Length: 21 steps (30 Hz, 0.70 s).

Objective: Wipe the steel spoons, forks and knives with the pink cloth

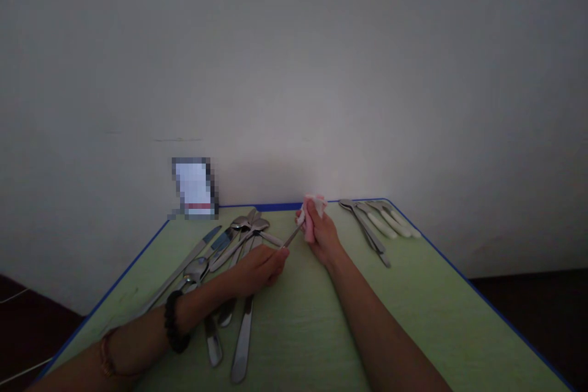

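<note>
My left hand [261, 271] is closed around one end of a piece of metal cutlery [293, 235], which slants up to the right. Its far end disappears into a pink and white cloth [309, 229], so I cannot tell its kind. The cloth is bunched in my right hand [324, 234], with the fingers wrapped round it and the cutlery end. Under and beside my left forearm lies a loose pile of knives and spoons, among them a long knife [184, 269] and a spoon [196, 268]; the forearm hides part of the pile.
At the right of the green table [303, 331] lie metal spoons [366, 233] and several white-handled utensils [381, 223] in a fanned group. A blurred-out device with a lit screen [193, 184] leans by the back left corner. A plain wall [294, 73] rises behind the blue table edge.
</note>
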Tool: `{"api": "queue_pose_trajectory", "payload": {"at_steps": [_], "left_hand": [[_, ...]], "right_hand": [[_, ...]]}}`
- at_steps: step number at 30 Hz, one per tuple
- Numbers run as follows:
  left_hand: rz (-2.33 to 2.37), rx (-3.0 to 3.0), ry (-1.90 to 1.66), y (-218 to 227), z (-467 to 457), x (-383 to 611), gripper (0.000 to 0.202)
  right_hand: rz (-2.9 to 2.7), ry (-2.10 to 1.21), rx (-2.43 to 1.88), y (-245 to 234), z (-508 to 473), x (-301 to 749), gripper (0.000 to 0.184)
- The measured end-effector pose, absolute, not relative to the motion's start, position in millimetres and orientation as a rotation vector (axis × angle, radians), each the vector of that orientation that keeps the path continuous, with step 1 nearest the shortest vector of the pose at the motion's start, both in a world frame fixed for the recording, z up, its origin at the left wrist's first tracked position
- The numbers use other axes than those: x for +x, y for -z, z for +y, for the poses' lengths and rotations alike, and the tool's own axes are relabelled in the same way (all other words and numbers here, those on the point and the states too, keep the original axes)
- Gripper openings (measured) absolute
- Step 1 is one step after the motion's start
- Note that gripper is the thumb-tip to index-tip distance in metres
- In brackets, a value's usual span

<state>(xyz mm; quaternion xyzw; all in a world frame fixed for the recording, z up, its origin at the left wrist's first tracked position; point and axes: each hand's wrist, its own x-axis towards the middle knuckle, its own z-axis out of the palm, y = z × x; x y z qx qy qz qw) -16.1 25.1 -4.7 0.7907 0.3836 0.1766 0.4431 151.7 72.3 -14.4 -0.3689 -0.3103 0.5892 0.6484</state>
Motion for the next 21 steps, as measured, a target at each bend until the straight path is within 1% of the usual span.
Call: {"api": "queue_pose_trajectory", "payload": {"at_steps": [4, 9, 13, 17, 21], "left_hand": [[0.971, 1.964, -0.422, 4.1, 24.4, -16.5, 0.056], [1.001, 1.955, -0.432, 1.5, 23.2, -15.5, 0.056], [1.05, 1.937, -0.443, 1.0, 23.6, -13.7, 0.055], [1.078, 1.96, -0.454, 0.8, 24.5, -11.0, 0.053], [1.08, 2.02, -0.46, -0.3, 23.8, -10.0, 0.051]], "right_hand": [[-0.737, -1.436, -0.751, 9.8, 69.3, 153.2, 0.037], [-0.717, -1.502, -0.75, 10.5, 70.7, 155.4, 0.037], [-0.661, -1.461, -0.768, 12.0, 72.6, 152.9, 0.039], [-0.564, -1.371, -0.775, 10.0, 72.3, 148.9, 0.035], [-0.467, -1.305, -0.803, 7.0, 72.2, 146.1, 0.037]]}}
